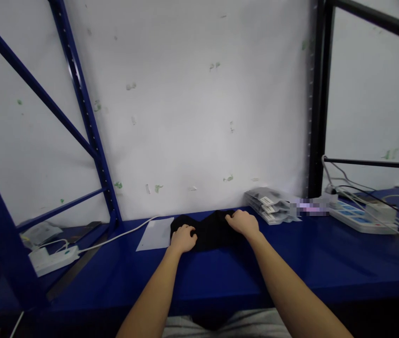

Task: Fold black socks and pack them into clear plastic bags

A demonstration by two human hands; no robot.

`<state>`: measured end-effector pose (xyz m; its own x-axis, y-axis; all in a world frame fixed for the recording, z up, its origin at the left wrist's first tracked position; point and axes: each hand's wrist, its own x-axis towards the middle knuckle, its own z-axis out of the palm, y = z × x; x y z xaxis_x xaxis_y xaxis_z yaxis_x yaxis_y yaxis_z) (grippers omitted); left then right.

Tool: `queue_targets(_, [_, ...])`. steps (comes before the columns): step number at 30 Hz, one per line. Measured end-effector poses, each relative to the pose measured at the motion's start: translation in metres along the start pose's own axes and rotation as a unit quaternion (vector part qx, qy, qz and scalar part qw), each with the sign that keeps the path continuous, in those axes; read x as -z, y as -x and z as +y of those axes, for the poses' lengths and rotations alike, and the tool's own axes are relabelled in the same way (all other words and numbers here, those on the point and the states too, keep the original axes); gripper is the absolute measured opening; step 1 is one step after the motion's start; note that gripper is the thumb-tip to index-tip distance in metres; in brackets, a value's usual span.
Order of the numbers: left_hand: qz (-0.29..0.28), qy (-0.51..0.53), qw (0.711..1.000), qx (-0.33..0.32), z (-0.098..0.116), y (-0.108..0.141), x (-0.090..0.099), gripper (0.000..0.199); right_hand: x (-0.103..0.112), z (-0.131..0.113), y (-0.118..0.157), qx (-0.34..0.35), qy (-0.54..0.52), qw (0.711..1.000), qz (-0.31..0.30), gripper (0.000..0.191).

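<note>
A piece of black cloth [210,231] lies spread sideways on the blue tabletop, its kind of garment not clear. My left hand [184,238] rests on the cloth's left end, fingers curled into the fabric. At the upper right corner, my right hand [243,222] has its fingers closed on the cloth's edge. Both fingertips are partly hidden in the dark material. Under the left end of the cloth sits a white sheet of paper [152,234], partly covered.
Several grey plastic packets [271,205] with white labels are stacked at the back right. Beyond them stands a white power strip [359,218] with cables. Another power strip [56,260] is at left behind the blue shelf post [3,234]. A white wall [199,103] closes the back.
</note>
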<state>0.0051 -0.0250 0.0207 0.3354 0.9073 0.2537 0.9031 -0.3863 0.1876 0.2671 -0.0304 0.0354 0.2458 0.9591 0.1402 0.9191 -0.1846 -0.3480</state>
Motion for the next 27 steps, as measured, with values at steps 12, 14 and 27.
queue_targets(12, [-0.019,0.076,0.996,-0.049,0.002,0.002,-0.005,0.032,-0.006,0.063,0.004,0.082,-0.005,0.987,-0.136,0.03])
queue_targets(14, [-0.019,0.099,0.993,-0.056,0.003,0.003,-0.007,0.032,-0.001,0.067,-0.003,0.09,-0.002,0.99,-0.112,0.03])
queue_targets(27, [-0.004,0.129,0.99,-0.065,0.0,0.003,-0.009,0.03,0.026,0.093,-0.022,-0.112,-0.098,0.904,0.401,0.052])
